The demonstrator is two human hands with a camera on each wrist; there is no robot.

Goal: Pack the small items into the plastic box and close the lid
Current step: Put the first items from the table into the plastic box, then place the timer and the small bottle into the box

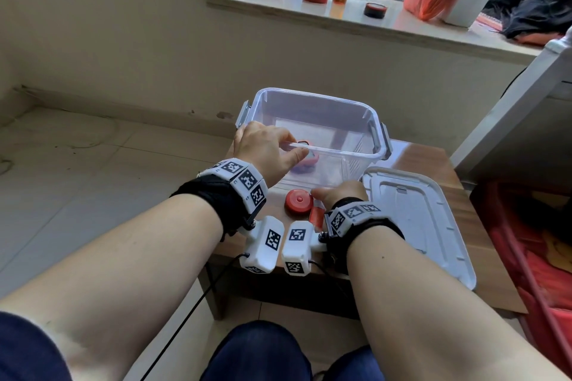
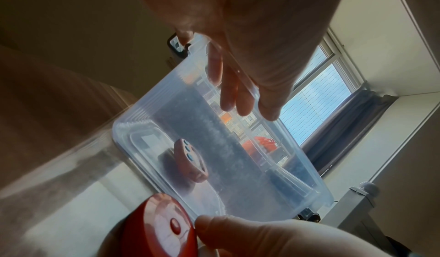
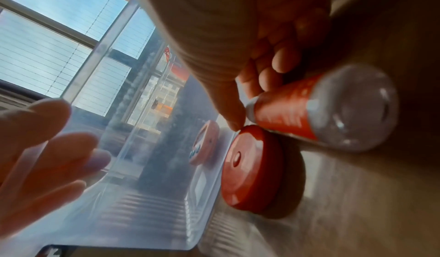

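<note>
A clear plastic box point(image 1: 315, 120) stands open on a small wooden table point(image 1: 427, 161). My left hand point(image 1: 278, 145) grips its near left rim, fingers inside and thumb outside the wall point(image 2: 238, 91). A pink round item point(image 1: 306, 161) lies on the box floor point(image 2: 190, 159). In front of the box sit a red round cap point(image 1: 298, 200) and a small bottle with an orange label point(image 1: 316, 215). My right hand point(image 1: 337, 193) curls its fingers round the bottle point(image 3: 309, 114), and its thumb tip touches the cap's edge point(image 3: 252, 167). The white lid point(image 1: 433, 226) lies flat to the right.
A windowsill point(image 1: 356, 18) behind holds jars, a tall amber bottle and a red bag. White furniture point(image 1: 526, 102) stands at the right, with red fabric point(image 1: 541, 257) below it. Tiled floor point(image 1: 93, 164) lies to the table's left.
</note>
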